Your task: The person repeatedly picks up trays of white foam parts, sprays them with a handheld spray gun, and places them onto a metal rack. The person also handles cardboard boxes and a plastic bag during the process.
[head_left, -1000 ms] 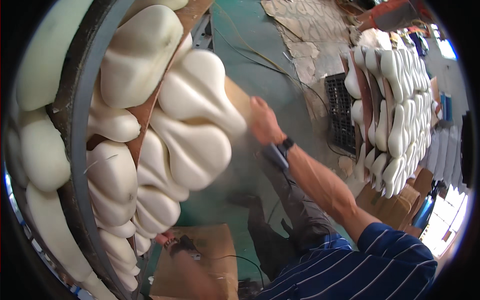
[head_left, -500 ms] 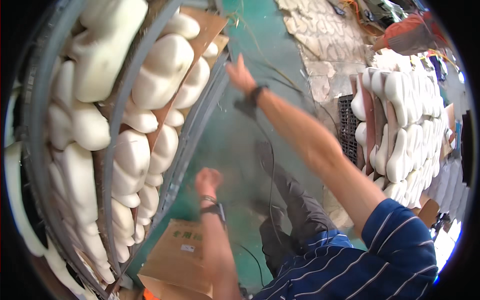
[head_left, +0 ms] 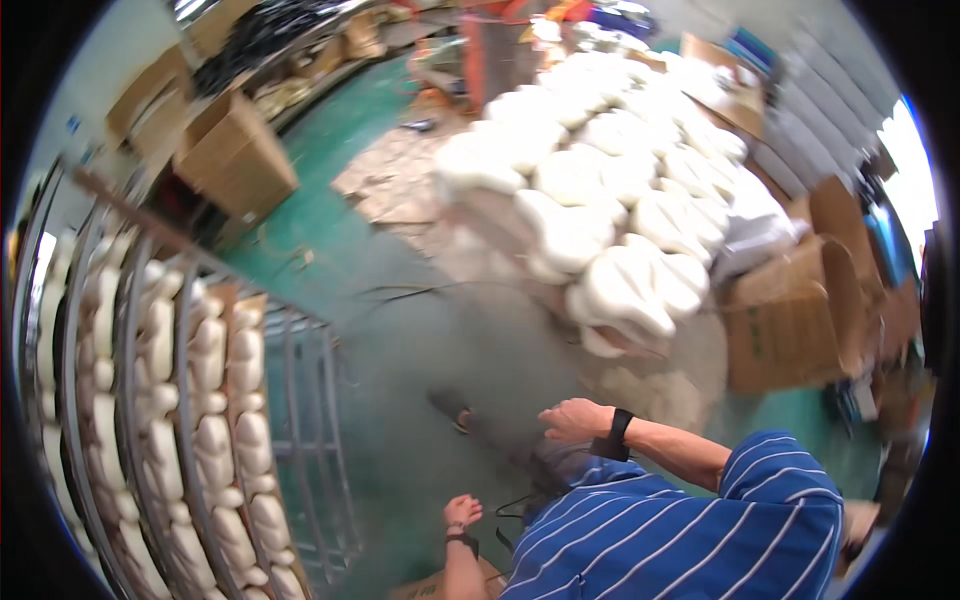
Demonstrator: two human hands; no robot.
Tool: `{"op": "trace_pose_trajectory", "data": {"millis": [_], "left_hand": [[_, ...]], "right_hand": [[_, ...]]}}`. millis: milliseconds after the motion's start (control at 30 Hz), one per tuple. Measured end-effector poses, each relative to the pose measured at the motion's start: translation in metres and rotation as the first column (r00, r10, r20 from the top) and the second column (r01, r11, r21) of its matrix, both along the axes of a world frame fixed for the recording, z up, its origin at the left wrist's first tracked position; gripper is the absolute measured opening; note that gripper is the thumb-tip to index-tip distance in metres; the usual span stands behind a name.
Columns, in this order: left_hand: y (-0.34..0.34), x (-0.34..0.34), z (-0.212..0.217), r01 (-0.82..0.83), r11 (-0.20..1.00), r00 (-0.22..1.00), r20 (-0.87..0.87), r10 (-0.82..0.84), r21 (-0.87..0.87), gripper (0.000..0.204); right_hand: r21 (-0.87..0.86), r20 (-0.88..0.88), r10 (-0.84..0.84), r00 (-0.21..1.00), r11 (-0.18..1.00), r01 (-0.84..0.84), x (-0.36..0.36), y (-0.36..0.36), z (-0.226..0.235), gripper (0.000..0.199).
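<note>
Both hands empty, we stand between the rack and the foam pile

Our right hand (head_left: 572, 420) hangs loose and open over the green floor (head_left: 330, 215), fingers slack, gripping nothing; black wristband (head_left: 612, 436) just behind it. Our left hand (head_left: 461, 512) sits lower near the frame bottom, fingers lightly curled, also empty, with a dark strap at the wrist. The white moulded foam pieces (head_left: 610, 215) lie heaped ahead and to the right, well apart from both hands. More of them fill the metal rack (head_left: 300, 400) on our left, stacked in columns behind its bars. Brown cardboard boxes (head_left: 785, 320) stand right of the heap; another box (head_left: 235, 155) sits far left. One dark shoe (head_left: 452, 408) shows on the floor
</note>
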State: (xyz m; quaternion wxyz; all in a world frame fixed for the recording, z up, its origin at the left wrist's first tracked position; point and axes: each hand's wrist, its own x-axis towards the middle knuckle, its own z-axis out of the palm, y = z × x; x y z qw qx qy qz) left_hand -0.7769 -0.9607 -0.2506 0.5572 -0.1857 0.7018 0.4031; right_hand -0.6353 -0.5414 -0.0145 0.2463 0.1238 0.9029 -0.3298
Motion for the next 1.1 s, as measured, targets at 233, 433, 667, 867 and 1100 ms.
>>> {"op": "trace_pose_trajectory", "data": {"millis": [233, 433, 667, 867, 1100], "left_hand": [[-0.018, 0.117, 0.094, 0.056, 0.981, 0.992, 0.126, -0.033, -0.187, 0.022], [0.035, 0.145, 0.092, 0.525, 0.848, 0.824, -0.207, -0.528, -0.071, 0.024], [0.233, 0.243, 0.091, 0.479, 0.878, 0.855, -0.220, -0.469, -0.009, 0.023], [0.586, 0.492, 0.169, 0.924, 0.363, 0.333, -0.725, -0.602, 0.123, 0.021], [0.899, 0.795, 0.251, 0.976, -0.218, -0.074, -0.963, -0.258, -0.016, 0.051]], "right_hand": [[0.001, -0.178, -0.506, 0.844, 0.858, 0.514, 0.232, -0.008, 0.031, 0.039], [0.131, -0.129, -0.617, 0.777, 0.766, 0.630, 0.356, 0.009, 0.020, 0.035], [-0.025, -0.182, -0.734, 0.654, 0.668, 0.743, 0.524, 0.099, 0.009, 0.037], [0.195, -0.036, -0.808, 0.588, 0.571, 0.797, 0.716, 0.219, -0.037, 0.028], [0.507, -0.616, -0.769, 0.171, -0.221, 0.833, 0.916, 0.377, -0.006, 0.055]]}}
